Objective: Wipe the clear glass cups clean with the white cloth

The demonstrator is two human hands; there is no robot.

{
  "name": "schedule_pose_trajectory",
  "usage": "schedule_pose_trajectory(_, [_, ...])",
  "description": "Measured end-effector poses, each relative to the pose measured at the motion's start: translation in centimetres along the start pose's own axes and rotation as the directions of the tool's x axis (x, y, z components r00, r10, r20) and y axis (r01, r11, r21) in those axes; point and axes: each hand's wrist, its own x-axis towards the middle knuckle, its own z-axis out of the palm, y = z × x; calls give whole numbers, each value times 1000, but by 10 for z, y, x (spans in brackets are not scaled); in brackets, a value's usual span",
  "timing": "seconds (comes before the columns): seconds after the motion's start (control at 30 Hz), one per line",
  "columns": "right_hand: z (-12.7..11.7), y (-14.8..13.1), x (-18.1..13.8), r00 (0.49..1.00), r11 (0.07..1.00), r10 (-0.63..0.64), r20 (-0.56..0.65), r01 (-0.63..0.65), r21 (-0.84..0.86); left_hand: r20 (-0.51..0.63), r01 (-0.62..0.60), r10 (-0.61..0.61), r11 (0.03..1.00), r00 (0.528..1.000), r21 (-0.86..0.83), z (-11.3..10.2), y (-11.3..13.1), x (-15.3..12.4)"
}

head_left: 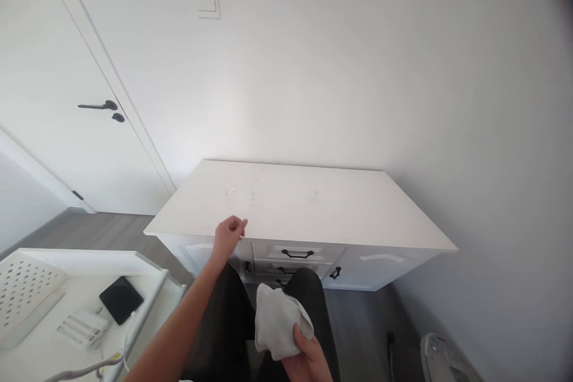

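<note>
My left hand is over the front edge of a white cabinet top, fingers curled in and pressed together. Whatever it may hold is hidden. Small shiny spots, perhaps drops, lie on the cabinet top beyond that hand. Lower down, in front of my knees, my right hand grips a folded light grey cloth, with the thumb on top of it. The cloth is apart from the cabinet.
The cabinet has dark drawer handles facing my legs. At the lower left, a white desk or cart bears a black square item, a white box and cables. A grey appliance stands at the lower right. A door is left.
</note>
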Motion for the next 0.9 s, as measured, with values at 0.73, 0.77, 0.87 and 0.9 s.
schedule_pose_trajectory(0.73, [-33,-56,5,987,980,133,-91,-117,164,54,94,-78,772,996,-629,60,5,111])
schedule_pose_trajectory(0.77, [-35,-57,5,986,980,130,-101,-113,162,53,96,-81,756,995,-647,59,6,113])
schedule_pose_trajectory(0.87, [-39,-66,8,985,990,110,-130,-97,101,36,89,-89,719,995,-689,60,11,110])
schedule_pose_trajectory(0.9, [-40,-72,11,986,994,101,-135,-93,62,29,82,-87,712,996,-698,62,12,104])
